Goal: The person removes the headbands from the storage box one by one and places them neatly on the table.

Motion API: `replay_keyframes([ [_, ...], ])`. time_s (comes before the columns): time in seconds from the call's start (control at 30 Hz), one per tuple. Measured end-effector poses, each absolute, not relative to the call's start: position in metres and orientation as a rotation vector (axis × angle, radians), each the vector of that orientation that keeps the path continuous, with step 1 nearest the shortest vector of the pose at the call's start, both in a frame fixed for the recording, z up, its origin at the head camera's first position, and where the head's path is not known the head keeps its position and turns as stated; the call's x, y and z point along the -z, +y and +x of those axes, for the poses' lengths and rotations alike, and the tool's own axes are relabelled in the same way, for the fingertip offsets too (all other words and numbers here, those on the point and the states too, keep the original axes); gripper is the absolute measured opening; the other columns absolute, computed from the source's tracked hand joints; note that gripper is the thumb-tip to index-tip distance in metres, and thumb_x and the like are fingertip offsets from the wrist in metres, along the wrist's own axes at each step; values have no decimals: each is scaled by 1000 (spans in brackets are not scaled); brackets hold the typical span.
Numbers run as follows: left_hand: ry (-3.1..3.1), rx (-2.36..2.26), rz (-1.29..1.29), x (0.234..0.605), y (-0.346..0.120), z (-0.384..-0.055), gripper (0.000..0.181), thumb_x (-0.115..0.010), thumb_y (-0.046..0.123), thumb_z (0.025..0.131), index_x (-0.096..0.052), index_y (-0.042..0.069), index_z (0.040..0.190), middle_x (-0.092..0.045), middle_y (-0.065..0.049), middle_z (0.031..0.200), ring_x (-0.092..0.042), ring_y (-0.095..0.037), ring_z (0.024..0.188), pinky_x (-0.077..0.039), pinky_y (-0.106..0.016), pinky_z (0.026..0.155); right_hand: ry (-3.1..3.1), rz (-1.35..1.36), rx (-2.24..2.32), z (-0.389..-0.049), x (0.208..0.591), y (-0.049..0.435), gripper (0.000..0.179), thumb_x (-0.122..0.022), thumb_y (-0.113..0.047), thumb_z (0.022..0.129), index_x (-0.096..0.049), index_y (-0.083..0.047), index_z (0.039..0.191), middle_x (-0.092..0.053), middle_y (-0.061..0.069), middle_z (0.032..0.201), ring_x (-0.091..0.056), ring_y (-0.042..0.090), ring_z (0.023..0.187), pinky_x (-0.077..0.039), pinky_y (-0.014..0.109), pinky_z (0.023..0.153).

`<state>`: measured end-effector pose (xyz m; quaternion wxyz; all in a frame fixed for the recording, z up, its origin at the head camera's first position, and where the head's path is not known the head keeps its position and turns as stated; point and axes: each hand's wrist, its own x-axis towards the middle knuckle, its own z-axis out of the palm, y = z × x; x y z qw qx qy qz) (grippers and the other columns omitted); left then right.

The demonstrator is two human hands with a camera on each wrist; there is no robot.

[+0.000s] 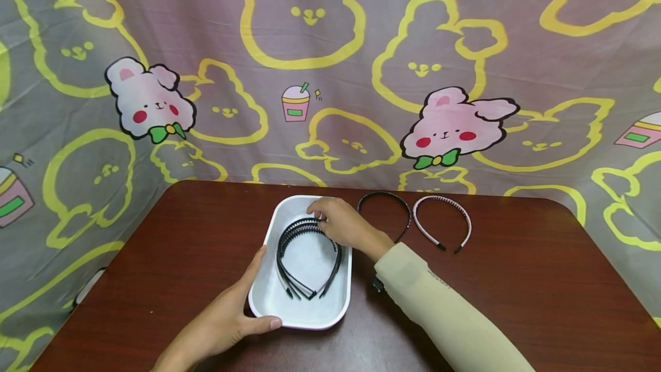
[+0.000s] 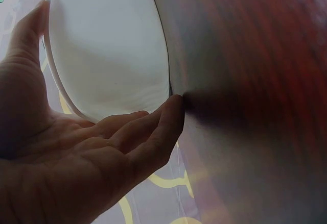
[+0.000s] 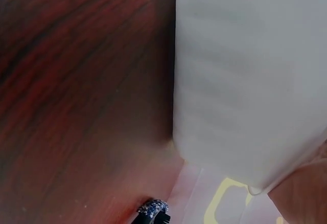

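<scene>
A white rectangular tray (image 1: 302,316) stands on the table with several toothed headbands (image 1: 338,266) stacked in it, mostly black, one with a pale band. My left hand (image 1: 219,317) holds the tray's near left corner, thumb at the near side and fingers along the left wall. In the left wrist view, that hand's fingers (image 2: 148,137) lie against the tray's outer side. Over the tray's far right part, my right hand (image 1: 343,223) has curled fingers pinching the top of a headband in the stack; its fingertips are partly hidden. The right wrist view mostly shows the tray's outer wall (image 3: 240,81).
Right of the tray, a dark glittery headband (image 1: 384,193) lies on the brown table (image 1: 496,303), partly behind my right hand. Beside it is a pale pink headband (image 1: 417,221) with black tips. A patterned cloth (image 1: 341,90) hangs behind the table.
</scene>
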<state>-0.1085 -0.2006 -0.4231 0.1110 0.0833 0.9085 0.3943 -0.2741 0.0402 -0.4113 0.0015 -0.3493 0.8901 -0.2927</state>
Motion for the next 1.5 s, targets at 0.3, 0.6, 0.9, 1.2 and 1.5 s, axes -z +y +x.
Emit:
replay_keyframes([
  [0.3,2668,-1171,254,423,-201,-108,127,-90,51,77,-6,29,170,-25,-13,174,-42,-31,148,-40,-37,117,2788,-1140,984,-275,411,42,31,-68,11,90,-76,-1,118,-74,11,99,-68,23,93,-55,32,82],
  [0.6,2685,-1177,271,423,-200,-107,126,-90,52,77,-8,28,170,-27,-15,173,-43,-31,147,-39,-36,117,2786,-1168,1019,-274,404,48,31,-68,10,92,-77,-3,119,-74,9,103,-68,22,94,-54,30,82],
  [0.9,2686,-1173,271,424,-200,-107,126,-90,50,77,-7,30,170,-28,-14,172,-45,-30,145,-40,-35,116,2777,-1150,1039,-275,393,57,33,-63,9,95,-77,-3,121,-74,10,108,-65,19,92,-50,25,78],
  [1.2,2679,-1164,253,424,-201,-108,127,-91,48,77,-6,31,170,-28,-13,173,-45,-30,146,-40,-37,116,2804,-1132,1079,-272,380,66,32,-62,9,95,-78,-3,120,-74,11,106,-63,20,90,-48,26,75],
  [1.5,2681,-1147,232,423,-200,-107,127,-91,50,77,-6,31,170,-27,-13,173,-45,-30,146,-40,-42,117,2825,-1098,1106,-270,377,75,30,-62,7,96,-78,-5,119,-73,11,107,-60,19,91,-48,29,80],
])
